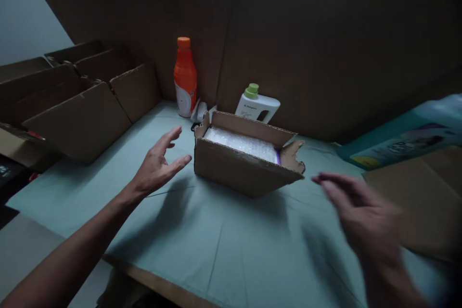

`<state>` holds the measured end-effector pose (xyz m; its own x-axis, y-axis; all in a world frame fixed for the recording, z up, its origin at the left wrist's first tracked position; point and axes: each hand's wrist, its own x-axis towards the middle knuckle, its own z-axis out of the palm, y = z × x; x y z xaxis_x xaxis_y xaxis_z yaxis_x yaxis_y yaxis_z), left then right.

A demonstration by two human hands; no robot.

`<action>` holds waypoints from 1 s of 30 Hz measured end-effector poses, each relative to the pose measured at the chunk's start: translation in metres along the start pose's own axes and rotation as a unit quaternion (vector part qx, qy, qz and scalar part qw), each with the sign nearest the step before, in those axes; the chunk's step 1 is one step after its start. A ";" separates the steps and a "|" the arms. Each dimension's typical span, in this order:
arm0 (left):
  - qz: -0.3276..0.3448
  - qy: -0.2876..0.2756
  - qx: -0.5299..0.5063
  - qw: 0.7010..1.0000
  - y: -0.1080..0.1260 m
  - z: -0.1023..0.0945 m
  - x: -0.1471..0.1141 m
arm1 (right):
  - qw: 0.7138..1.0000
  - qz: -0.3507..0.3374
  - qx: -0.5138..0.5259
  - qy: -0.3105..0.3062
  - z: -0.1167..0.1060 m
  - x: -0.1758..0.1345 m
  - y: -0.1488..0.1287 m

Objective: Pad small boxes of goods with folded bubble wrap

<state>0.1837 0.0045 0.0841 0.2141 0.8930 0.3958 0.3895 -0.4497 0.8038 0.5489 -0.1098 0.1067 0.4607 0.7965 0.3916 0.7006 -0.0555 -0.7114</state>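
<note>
Small cardboard box (245, 163) sits mid-frame on the green-covered table (224, 250), flaps up, w/ bubble wrap (241, 143) inside. Left hand (157, 166) just left of the box, fingers spread, holding nothing; right hand (361, 216) lower right, blurred, fingers extended, also empty. Orange bottle (185, 77) & white jug (257, 106) stand behind the box.

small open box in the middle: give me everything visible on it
The box is small, brown corrugated cardboard, with rough, torn-looking edges. It sits on the green table cover, top open, flaps standing up; the right flap is ragged. Bubble wrap fills it, with a bit of purple at the right end. Both hands, left and right, are open beside it, not touching.
</note>
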 end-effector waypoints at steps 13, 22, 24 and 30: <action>-0.051 -0.056 -0.213 0.974 0.009 0.112 -0.002 | 0.994 0.074 0.043 -0.071 0.037 -0.019 0.033; -0.175 0.131 -0.119 0.969 -0.021 0.023 -0.089 | 0.970 -0.026 0.126 -0.207 0.124 -0.019 -0.031; -0.196 0.190 -0.080 0.959 -0.037 -0.006 -0.091 | 0.945 -0.071 0.160 -0.276 0.173 0.002 -0.064; -0.181 0.244 -0.003 0.953 -0.074 -0.033 -0.079 | 0.923 -0.145 0.164 -0.318 0.289 0.057 -0.130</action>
<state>0.1085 -0.0320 0.0080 -0.3762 0.8918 0.2513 0.3534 -0.1126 0.9287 0.3267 0.1172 0.0525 -0.2059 0.9473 0.2455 0.4939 0.3171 -0.8096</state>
